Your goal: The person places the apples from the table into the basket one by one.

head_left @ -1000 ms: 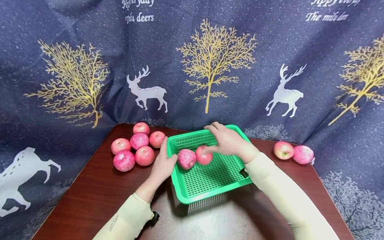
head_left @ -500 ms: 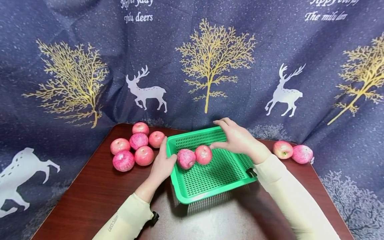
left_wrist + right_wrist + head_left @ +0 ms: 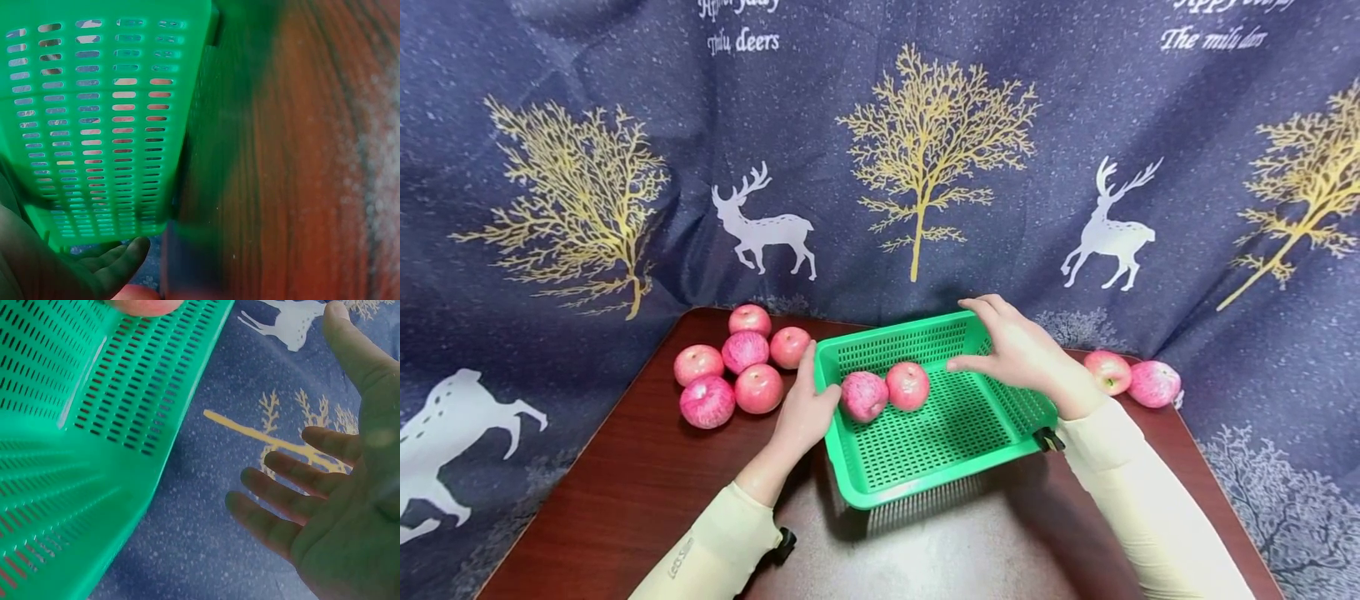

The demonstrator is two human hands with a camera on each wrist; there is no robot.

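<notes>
A green perforated plastic basket (image 3: 936,482) sits mid-table, its left side gripped by my left hand (image 3: 801,410) with the thumb over the rim. Inside, toward the left end, two red apples lie side by side: a streaky one (image 3: 864,397) and a smoother one (image 3: 907,387). My right hand (image 3: 1024,357) hovers above the basket's right end, fingers spread, holding nothing. The right wrist view shows that open palm (image 3: 353,519) apart from the basket wall. In the left wrist view, the left hand (image 3: 81,272) is at the basket's slotted side.
Several apples (image 3: 746,352) cluster on the brown table (image 3: 617,492) left of the basket. Two more, one red-yellow (image 3: 1107,372) and one pink (image 3: 1154,384), lie at the right edge. A dark blue curtain (image 3: 820,108) with deer and trees hangs behind the table.
My right hand has let go of the smoother apple in the basket and moved right, away from it. The left hand stays on the basket's left rim.
</notes>
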